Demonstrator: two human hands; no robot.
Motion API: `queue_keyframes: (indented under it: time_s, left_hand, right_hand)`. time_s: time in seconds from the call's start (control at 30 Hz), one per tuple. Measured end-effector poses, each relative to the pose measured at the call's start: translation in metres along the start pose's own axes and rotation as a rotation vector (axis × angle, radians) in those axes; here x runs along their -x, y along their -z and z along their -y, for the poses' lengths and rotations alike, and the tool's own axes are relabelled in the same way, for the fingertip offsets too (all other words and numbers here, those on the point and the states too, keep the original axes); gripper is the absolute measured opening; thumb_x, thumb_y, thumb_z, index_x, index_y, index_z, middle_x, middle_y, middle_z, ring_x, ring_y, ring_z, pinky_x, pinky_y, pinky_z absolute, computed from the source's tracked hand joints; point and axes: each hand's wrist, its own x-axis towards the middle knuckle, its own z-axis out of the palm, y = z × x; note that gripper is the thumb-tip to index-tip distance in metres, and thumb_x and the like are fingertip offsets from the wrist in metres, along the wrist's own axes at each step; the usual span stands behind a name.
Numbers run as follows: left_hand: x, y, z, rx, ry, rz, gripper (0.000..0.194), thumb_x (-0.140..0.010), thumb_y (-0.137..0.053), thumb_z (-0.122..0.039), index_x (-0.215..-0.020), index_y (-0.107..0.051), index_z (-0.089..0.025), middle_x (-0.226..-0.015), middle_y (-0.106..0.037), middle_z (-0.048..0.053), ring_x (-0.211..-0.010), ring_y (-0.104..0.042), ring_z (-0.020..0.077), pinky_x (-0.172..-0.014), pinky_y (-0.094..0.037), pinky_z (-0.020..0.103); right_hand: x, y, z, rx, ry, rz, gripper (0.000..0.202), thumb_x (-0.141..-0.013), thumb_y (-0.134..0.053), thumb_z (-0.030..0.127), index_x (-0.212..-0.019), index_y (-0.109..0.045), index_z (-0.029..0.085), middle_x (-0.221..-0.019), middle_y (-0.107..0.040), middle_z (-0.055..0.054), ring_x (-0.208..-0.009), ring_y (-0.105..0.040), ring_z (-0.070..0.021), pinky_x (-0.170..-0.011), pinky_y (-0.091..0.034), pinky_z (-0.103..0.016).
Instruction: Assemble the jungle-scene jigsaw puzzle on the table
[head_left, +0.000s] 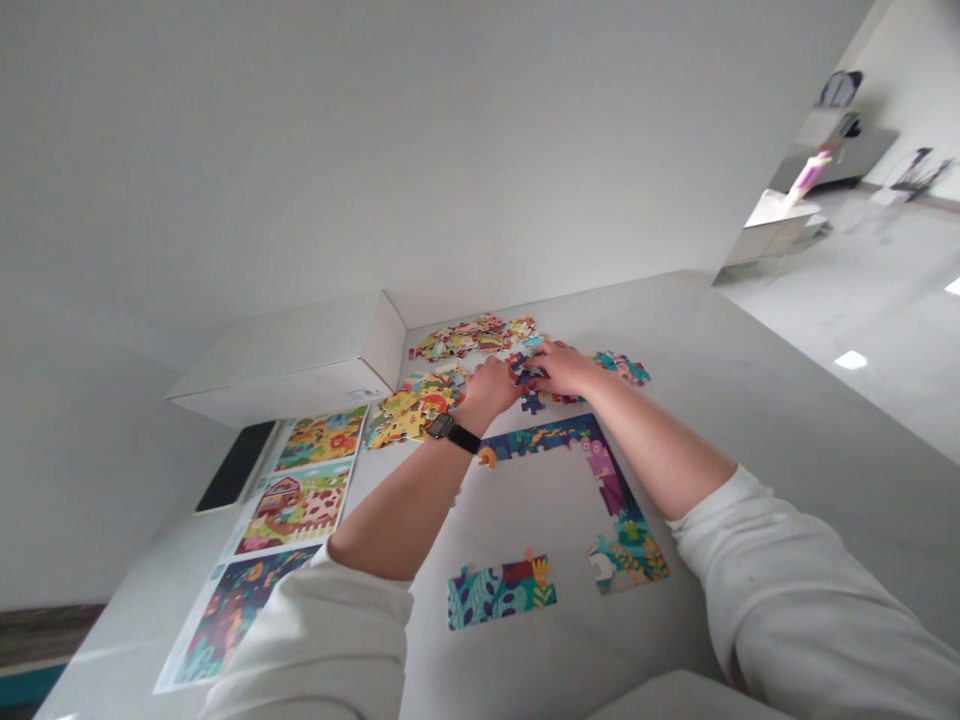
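Note:
My left hand (491, 386), with a black watch on its wrist, is closed at a pile of dark blue puzzle pieces (533, 402); what its fingers hold is hidden. My right hand (556, 368) reaches into the same pile from the right, its fingers apart over the pieces. Nearer to me lies a joined puzzle edge (544, 436) that turns down the right side to a corner with a green frog (634, 538). A separate joined teal section (499, 590) lies at the front.
Yellow pieces (409, 412) and red-green pieces (472, 338) are heaped behind and left; teal pieces (624, 367) lie right. A white box (300, 360) stands at the back left, near a black phone (236, 468) and a picture sheet (296, 508).

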Motion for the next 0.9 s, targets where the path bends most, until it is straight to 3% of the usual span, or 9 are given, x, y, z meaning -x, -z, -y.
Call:
queue_keyframes:
  time_s: [0.27,0.43,0.67,0.9]
  left_hand:
    - [-0.002,-0.004,0.001,-0.014,0.004,-0.009,0.039,-0.088,-0.08,-0.051,-0.109,-0.079,-0.019,-0.132,-0.069,0.018,-0.126,-0.068,0.0363,-0.108,-0.053,0.044]
    - [-0.005,-0.009,0.004,-0.026,0.024,-0.037,0.049,-0.088,-0.08,-0.052,-0.124,-0.075,-0.019,-0.134,-0.07,0.019,-0.126,-0.067,0.0369,-0.103,-0.054,0.043]
    - [-0.006,-0.012,0.005,0.015,-0.003,-0.04,0.041,-0.088,-0.079,-0.047,-0.121,-0.077,-0.022,-0.137,-0.07,0.016,-0.129,-0.066,0.0347,-0.108,-0.052,0.043]
    - [-0.003,-0.012,0.005,0.081,-0.015,-0.086,0.043,-0.085,-0.084,-0.037,-0.122,-0.072,-0.02,-0.136,-0.071,0.016,-0.13,-0.066,0.0329,-0.11,-0.05,0.042]
  right_hand:
    - [-0.004,0.0,-0.001,-0.08,0.004,-0.014,0.037,-0.095,-0.077,0.046,-0.126,-0.078,0.026,-0.143,-0.066,-0.012,-0.134,-0.06,-0.0318,-0.116,-0.045,-0.043]
    - [-0.011,0.001,0.001,-0.163,-0.01,0.011,0.027,-0.095,-0.074,0.028,-0.121,-0.082,0.024,-0.134,-0.073,-0.011,-0.125,-0.067,-0.0265,-0.11,-0.05,-0.034]
    - [-0.009,-0.001,0.006,-0.069,-0.054,-0.015,0.032,-0.099,-0.063,0.027,-0.125,-0.082,0.028,-0.139,-0.072,-0.013,-0.13,-0.066,-0.0328,-0.116,-0.048,-0.044]
    - [-0.01,0.004,0.006,-0.313,-0.152,-0.041,0.03,-0.093,-0.067,0.021,-0.119,-0.081,0.024,-0.124,-0.08,-0.009,-0.116,-0.073,-0.0265,-0.1,-0.055,-0.034]
